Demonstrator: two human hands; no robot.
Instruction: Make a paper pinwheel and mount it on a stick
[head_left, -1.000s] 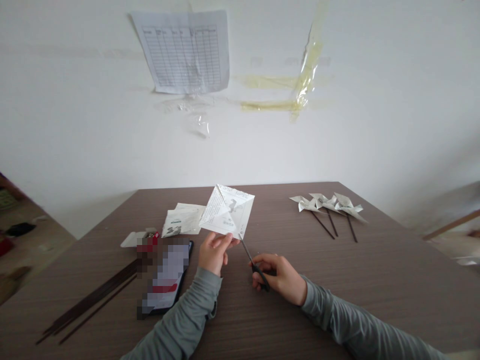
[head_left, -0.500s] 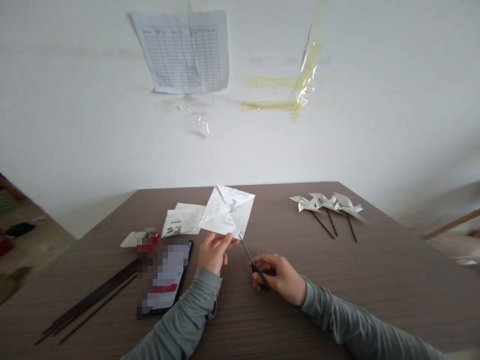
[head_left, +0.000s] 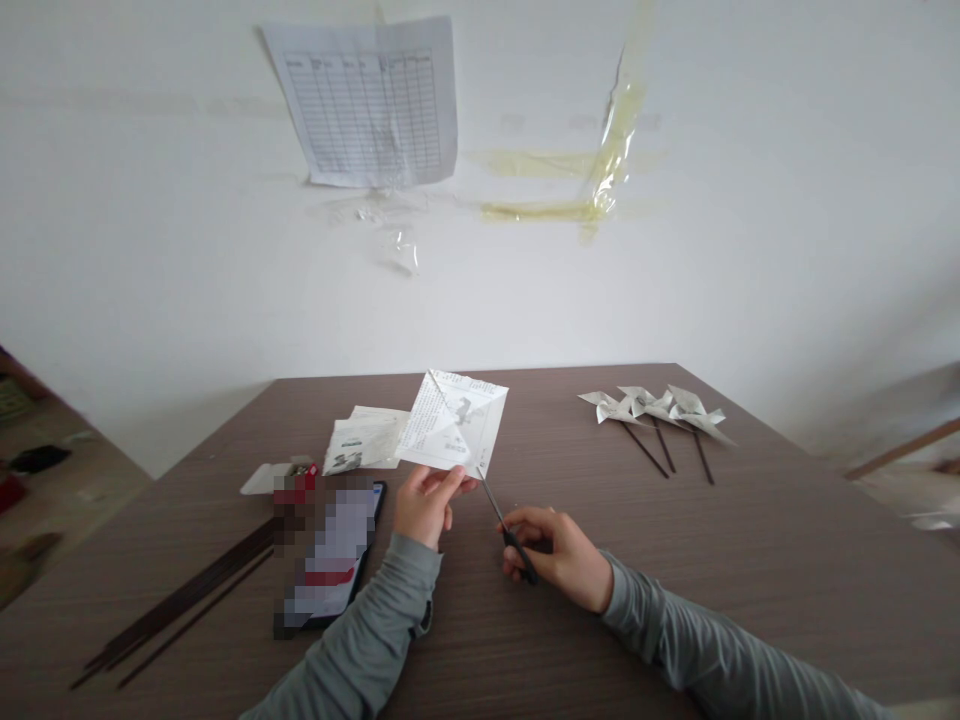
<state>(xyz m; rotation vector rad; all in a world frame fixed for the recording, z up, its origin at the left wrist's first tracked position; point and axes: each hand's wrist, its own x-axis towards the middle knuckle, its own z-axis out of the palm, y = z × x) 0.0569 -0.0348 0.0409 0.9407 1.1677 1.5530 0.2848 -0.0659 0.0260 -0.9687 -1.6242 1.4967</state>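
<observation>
A square of printed paper with diagonal creases is held up over the table, pinched at its lower edge by my left hand. My right hand grips a pair of black-handled scissors, fingers in the handles. The scissors' tips meet the paper's lower right corner. Whether the blades are apart at the paper is too small to tell. Several more printed paper pieces lie just left of the held sheet.
Three paper pinwheels on dark sticks lie at the table's right. On the left are a phone, partly blurred out, a small open box with red bits, and a bundle of dark sticks. A wall stands behind the table.
The paper and my left hand have shifted very slightly to the left. My right hand and the scissors look almost unmoved, still at the same corner.
</observation>
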